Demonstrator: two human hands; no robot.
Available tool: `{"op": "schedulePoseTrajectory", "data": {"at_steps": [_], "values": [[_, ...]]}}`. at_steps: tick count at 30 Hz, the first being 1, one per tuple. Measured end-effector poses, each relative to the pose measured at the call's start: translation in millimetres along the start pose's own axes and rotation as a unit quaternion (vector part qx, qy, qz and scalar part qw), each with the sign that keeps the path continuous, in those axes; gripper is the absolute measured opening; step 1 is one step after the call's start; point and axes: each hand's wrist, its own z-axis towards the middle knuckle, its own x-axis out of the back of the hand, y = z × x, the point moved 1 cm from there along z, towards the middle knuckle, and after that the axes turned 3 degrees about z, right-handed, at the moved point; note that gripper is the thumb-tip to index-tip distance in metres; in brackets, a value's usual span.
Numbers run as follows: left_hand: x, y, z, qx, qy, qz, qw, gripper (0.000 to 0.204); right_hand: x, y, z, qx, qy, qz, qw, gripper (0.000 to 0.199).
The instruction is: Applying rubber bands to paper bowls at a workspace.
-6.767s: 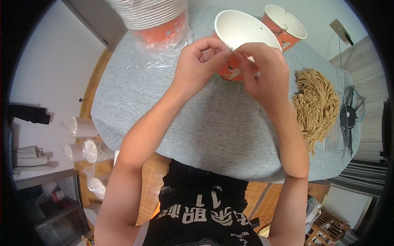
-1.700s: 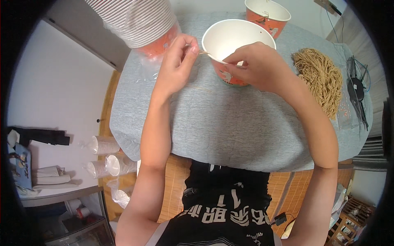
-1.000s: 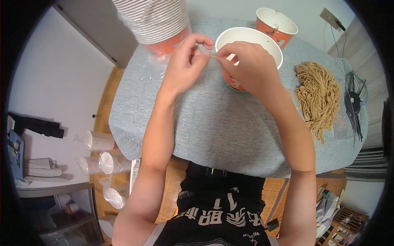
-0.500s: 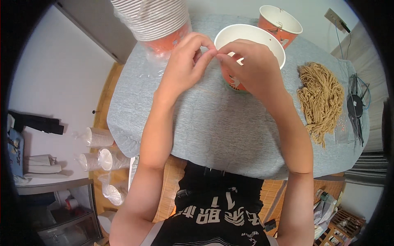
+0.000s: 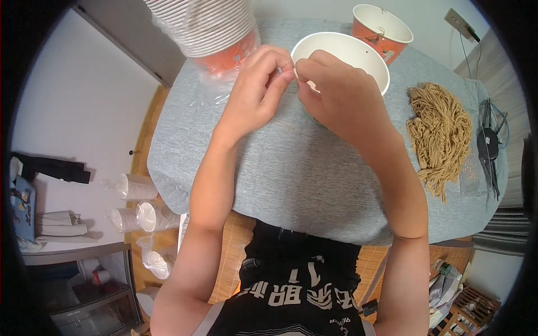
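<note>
the white-lined bucket [image 5: 348, 47] stands just beyond the right hand [image 5: 342, 95], mouth up, long axis upright; the tan cord bundle [image 5: 440, 131] lies right of that hand, whose fingers curl closed; thumb and forefinger of the left hand [image 5: 258, 89] meet, anything pinched being hidden.

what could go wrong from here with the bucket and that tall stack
The bucket might tip or slide if bumped, since both hands work at its rim and neither visibly braces its base. The left hand looks close to the tall wrapped stack, so a sideways swing could perhaps knock it.
</note>
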Motion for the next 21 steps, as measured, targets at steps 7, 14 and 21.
{"op": "schedulePoseTrajectory", "data": {"at_steps": [7,14,21], "values": [[4,-5,-1,0.062,-0.038,0.033,0.997,0.013,6,15,-1,-0.014,-0.049,0.055,0.997,0.007],[28,-10,-4,0.128,-0.103,0.055,0.985,0.017,27,20,-4,-0.075,-0.166,0.138,0.973,0.014],[29,-12,-10,0.137,-0.078,-0.091,0.983,0.017,25,22,-4,-0.058,-0.197,0.071,0.976,0.012]]}}
